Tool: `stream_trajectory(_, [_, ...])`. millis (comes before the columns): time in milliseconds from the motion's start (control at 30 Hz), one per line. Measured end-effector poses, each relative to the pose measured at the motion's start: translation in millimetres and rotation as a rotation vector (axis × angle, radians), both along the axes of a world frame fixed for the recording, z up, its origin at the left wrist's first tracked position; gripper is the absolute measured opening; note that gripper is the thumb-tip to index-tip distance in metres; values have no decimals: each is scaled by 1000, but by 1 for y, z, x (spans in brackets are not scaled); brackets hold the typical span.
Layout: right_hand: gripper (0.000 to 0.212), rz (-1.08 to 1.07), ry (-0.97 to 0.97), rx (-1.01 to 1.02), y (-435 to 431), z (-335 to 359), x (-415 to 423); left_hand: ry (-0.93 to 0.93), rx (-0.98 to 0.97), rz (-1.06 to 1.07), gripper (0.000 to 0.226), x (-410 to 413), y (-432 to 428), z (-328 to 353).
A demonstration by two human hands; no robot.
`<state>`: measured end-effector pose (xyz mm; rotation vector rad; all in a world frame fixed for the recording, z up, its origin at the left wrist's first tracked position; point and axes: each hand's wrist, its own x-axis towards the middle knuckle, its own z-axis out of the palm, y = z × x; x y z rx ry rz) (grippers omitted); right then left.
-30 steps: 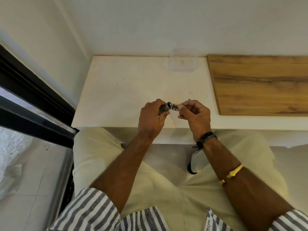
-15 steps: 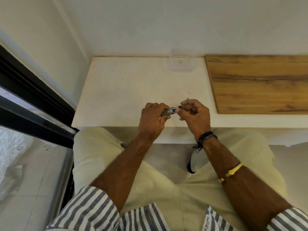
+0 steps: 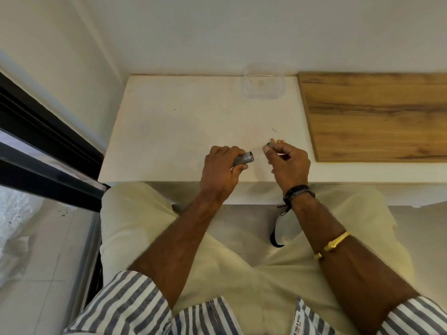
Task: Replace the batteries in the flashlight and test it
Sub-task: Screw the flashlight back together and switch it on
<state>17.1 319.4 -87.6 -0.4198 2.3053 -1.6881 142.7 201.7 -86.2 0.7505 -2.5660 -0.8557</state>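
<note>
My left hand (image 3: 221, 166) grips a small grey metal flashlight body (image 3: 244, 158) just above the near edge of the white counter (image 3: 169, 131). Its open end faces right. My right hand (image 3: 287, 163) is a short way to the right of that end, apart from it. Its thumb and fingertips pinch a small dark round piece (image 3: 269, 143); I cannot tell what it is. No battery shows at the tube's mouth.
A clear plastic container (image 3: 263, 84) stands at the back of the counter by the wall. A wooden board (image 3: 377, 114) covers the counter's right part. A black strap (image 3: 274, 234) hangs below my right wrist. A dark window frame (image 3: 48, 151) runs along the left.
An orange-tipped battery piece was held at the tube's mouth, then pushed in. My right hand has since drawn away to the right, and a gap has opened between the hands.
</note>
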Motion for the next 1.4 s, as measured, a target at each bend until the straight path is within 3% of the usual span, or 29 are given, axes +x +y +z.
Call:
stream_trajectory(67, [3,-39,-6,34,-1,-3,-11,1,18,4,28,1,-1,-2])
stream_trajectory(233, [21,-2,216,310,-6,-16,-33,10,67,16,28,4,-6,-9])
stream_trajectory(367, [36,104,276,554,-12,-28,-40,13,81,17,29,4,-9,-12])
stream_trajectory(667, [28,151,324,661,-22,-30,-41,7,90,14,30,2,-11,-13])
stream_trajectory(800, [24,135,318,583,-21,-23,-38,25,88,19,30,3,-12,-11])
stream_trajectory(900, [23,125,343,372,-22,-14,-28,37,89,29,29,4,-12,-8])
stream_trajectory(1033, [24,162,223,106,-20,1,-13,51,87,45,30,6,-10,-5])
stream_trajectory(1133, [29,255,157,53,-16,10,-5,61,72,50,30,7,-9,-2])
stream_trajectory(1400, [30,406,200,102,-3,24,5,63,19,45,29,11,-10,1])
